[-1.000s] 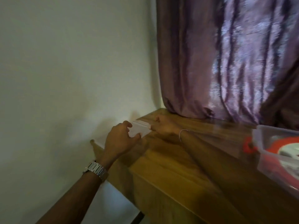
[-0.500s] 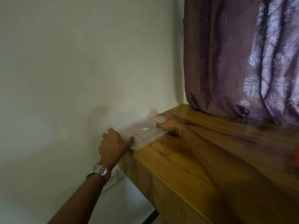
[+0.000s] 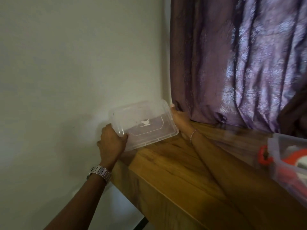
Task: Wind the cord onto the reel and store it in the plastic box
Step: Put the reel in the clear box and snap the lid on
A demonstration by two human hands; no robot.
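Both hands hold the clear lid [image 3: 142, 123], tilted up against the wall [image 3: 66, 72]: left hand [image 3: 111, 143] grips its near corner, right hand [image 3: 180, 121] its far end by the curtain [image 3: 232, 63]. Reel [image 3: 292, 161] lies in the plastic box [image 3: 282, 153] at the right, on the wooden table [image 3: 182, 171]. Thin plastic might slip; the table edge sits close below, with open tabletop toward the box.

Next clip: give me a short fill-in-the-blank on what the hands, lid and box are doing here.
1. Both hands hold the clear plastic lid by its two ___ ends.
2. The left hand belongs to the arm wearing a metal ___.
3. The right hand is next to the purple ___.
4. The plastic box on the wooden table holds an ___ reel.

Missing words: short; watch; curtain; orange
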